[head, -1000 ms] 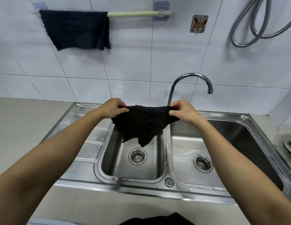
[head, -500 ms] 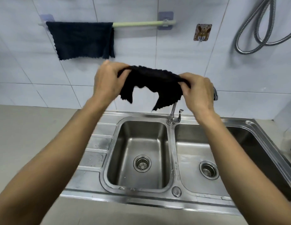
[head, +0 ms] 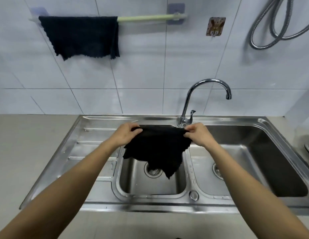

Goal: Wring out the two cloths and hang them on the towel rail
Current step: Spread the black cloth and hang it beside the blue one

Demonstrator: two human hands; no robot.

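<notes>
A: Where is the second cloth, reckoned from the tap (head: 198, 100)?

B: The black cloth (head: 155, 149) hangs in front of the tap's base and a little to its left, over the small basin (head: 133, 187) of the steel sink (head: 91, 135). The left hand (head: 126, 135) pinches one top corner, the right hand (head: 198, 135) pinches the other just in front of the tap's base, and both are closed on the fabric. The top edge is stretched between them; the rest sags to a ragged point above the drain (head: 153, 170).

A: And the first one?

B: The dark cloth (head: 81, 35) is draped over the towel rail (head: 150, 18), high on the wall up and to the left of the tap, covering the rail's left part. The green stretch nearer the tap is bare.

A: So what makes the hanging go well?

B: I'd judge the step in hand is spreading it ready to hang. Keep both corners pinched and the top edge taut, so it doesn't bunch. Lift it clear of the spout, carry it to the bare stretch of rail beside the hung cloth, and lay it over so both halves fall evenly. Whether it is fully wrung I cannot tell; no drips are visible.
</notes>
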